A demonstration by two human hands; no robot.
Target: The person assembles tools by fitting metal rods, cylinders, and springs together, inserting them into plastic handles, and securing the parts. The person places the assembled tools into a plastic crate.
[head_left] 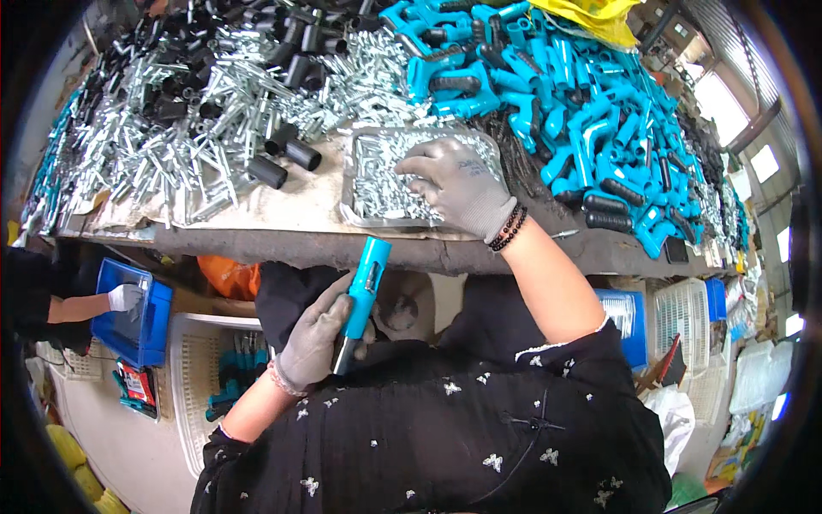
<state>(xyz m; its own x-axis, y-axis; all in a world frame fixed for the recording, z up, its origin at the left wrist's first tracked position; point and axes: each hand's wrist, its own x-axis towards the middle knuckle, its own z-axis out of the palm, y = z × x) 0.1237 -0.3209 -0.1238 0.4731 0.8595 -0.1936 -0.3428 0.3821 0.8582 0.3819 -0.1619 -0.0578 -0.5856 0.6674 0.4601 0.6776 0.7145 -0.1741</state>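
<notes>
My left hand (318, 338), in a grey glove, is wrapped round a teal plastic tool handle (366, 287) in front of my chest. The handle tilts upward to the right. A dark slot runs along its side, and a metal shaft shows below my fingers. My right hand (458, 176), also gloved, is over a clear shallow tray (349, 201) on the bench. Its fingers are bent and apart, with the tips at the small silvery metal parts (377, 176) filling the tray. Nothing is visible between them.
Silvery metal rods (205, 154) and black sleeves (301, 154) are heaped left of the tray. Teal angled handles (591, 128) pile up at the right. Below stand a white crate (190, 394) and a blue bin (154, 330), where another person's gloved hand (126, 297) rests.
</notes>
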